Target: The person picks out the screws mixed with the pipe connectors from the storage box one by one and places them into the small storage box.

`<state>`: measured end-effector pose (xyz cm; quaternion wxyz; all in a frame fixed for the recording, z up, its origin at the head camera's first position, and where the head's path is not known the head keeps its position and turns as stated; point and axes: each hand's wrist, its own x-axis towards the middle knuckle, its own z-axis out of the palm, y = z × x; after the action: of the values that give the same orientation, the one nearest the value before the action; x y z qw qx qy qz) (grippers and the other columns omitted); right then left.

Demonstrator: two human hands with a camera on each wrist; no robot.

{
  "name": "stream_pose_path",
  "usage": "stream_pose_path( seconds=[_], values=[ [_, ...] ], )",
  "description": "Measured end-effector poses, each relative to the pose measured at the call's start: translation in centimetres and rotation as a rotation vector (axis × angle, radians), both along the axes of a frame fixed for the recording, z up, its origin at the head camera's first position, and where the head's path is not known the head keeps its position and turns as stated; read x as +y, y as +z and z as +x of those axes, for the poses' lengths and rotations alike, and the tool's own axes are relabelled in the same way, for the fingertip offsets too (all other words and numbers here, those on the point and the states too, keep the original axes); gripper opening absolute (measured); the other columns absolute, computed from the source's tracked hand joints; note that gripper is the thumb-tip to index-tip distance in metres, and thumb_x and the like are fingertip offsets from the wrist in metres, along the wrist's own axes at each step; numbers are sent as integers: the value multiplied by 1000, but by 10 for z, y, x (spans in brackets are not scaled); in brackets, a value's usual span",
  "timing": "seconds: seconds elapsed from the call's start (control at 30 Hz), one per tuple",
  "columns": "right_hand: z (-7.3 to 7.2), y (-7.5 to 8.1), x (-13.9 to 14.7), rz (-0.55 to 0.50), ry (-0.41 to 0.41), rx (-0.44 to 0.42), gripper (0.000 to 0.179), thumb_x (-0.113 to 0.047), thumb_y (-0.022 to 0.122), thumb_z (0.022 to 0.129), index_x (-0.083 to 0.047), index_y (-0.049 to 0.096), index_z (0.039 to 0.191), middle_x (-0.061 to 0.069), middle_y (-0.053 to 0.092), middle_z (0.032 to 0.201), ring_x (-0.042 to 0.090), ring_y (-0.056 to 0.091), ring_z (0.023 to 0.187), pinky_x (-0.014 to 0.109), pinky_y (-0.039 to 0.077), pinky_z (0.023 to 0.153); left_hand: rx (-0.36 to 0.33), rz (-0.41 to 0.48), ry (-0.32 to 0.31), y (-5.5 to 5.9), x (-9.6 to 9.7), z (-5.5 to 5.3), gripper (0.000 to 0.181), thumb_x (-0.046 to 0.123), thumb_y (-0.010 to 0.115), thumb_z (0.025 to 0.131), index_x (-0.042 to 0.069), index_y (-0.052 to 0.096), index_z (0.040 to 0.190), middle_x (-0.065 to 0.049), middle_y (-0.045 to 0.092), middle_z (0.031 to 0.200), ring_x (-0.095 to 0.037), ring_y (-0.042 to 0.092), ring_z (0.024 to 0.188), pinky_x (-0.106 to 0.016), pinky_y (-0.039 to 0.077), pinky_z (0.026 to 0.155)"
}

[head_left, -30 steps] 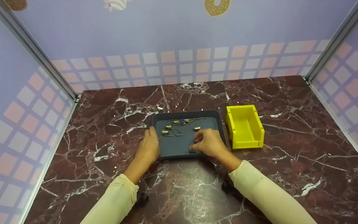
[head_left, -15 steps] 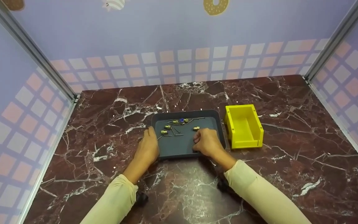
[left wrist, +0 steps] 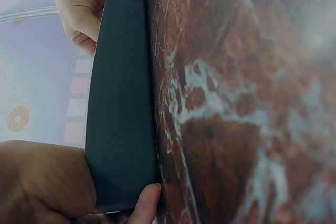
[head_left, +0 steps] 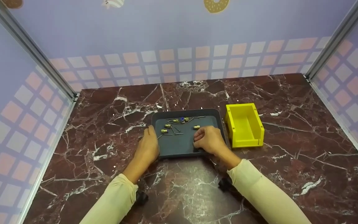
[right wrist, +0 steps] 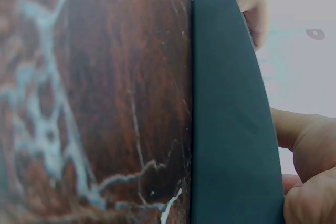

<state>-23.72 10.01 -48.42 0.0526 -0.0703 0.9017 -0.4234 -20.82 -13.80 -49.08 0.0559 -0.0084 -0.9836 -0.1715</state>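
A shallow dark grey tray (head_left: 172, 146) lies on the marbled table in the head view. My left hand (head_left: 147, 145) holds its left side; in the left wrist view a fingertip (left wrist: 146, 203) rests low against the tray's outer wall. Over the tray's front right part is my right hand (head_left: 209, 140), fingers bent down inside the rim. Whatever its fingertips touch is hidden. Inside the tray lie several small brass-coloured fittings (head_left: 164, 131), one piece with a blue ring (head_left: 182, 119), and several thin metal pins (head_left: 179, 133). One brass-coloured fitting (head_left: 196, 127) lies just beyond my right fingers.
A yellow open-front bin (head_left: 244, 126) stands right of the tray, close to its edge. Patterned panels (head_left: 179, 65) enclose the table at the back and both sides. White specks (head_left: 158, 106) are scattered behind the tray.
My right hand shifts only slightly at the tray's front right. A dark shape seen under its fingertips a second ago is mostly hidden now. My left hand stays on the tray's left side.
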Motion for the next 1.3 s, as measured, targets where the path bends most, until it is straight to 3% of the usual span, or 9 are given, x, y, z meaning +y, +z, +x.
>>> stream_pose_path(
  seconds=[0.27, 0.53, 0.83, 1.0, 1.17, 1.3],
  values=[
    [2, 7, 7, -246, -9, -111, 26, -4, 81, 62, -6, 71, 86, 1, 71, 77, 12, 67, 70, 22, 53, 61, 17, 2, 11, 0, 1, 1, 60, -3, 53, 80, -9, 30, 136, -28, 46, 120, -43, 59, 88, -50, 52, 80],
    [1, 14, 19, -360, -14, -129, 28, -2, 80, 63, -2, 70, 90, 6, 71, 81, 17, 67, 74, 25, 54, 63, 47, 3, 0, 2, 4, 0, 61, -4, 54, 79, -10, 31, 135, -30, 46, 121, -44, 59, 86, -50, 52, 78],
    [-2, 33, 42, -527, -36, -136, 33, 4, 74, 68, 9, 64, 99, 21, 68, 93, 19, 68, 80, 30, 57, 72, 17, 9, -4, 5, 1, -5, 66, -3, 58, 79, -10, 28, 138, -31, 43, 126, -44, 58, 92, -49, 51, 81],
    [0, 41, 58, -587, -63, -126, 34, 4, 74, 70, 11, 62, 101, 23, 67, 95, 18, 68, 77, 29, 57, 70, 14, -1, -13, 4, -1, -1, 66, -2, 59, 79, -11, 28, 137, -33, 42, 126, -44, 58, 95, -50, 50, 82],
    [-3, 48, 76, -592, -96, -114, 35, 0, 77, 70, 8, 63, 102, 12, 69, 91, 13, 67, 76, 22, 54, 63, -5, 14, 4, 3, -1, 0, 64, -3, 56, 79, -10, 28, 137, -33, 41, 128, -46, 57, 97, -51, 49, 86],
    [-7, 52, 91, -615, -117, -102, 35, 3, 75, 72, 10, 62, 103, 13, 69, 92, 14, 68, 76, 24, 56, 67, -9, 19, 4, 2, 0, -1, 65, -3, 57, 79, -10, 28, 137, -33, 41, 129, -46, 57, 98, -51, 49, 87]
  ],
)
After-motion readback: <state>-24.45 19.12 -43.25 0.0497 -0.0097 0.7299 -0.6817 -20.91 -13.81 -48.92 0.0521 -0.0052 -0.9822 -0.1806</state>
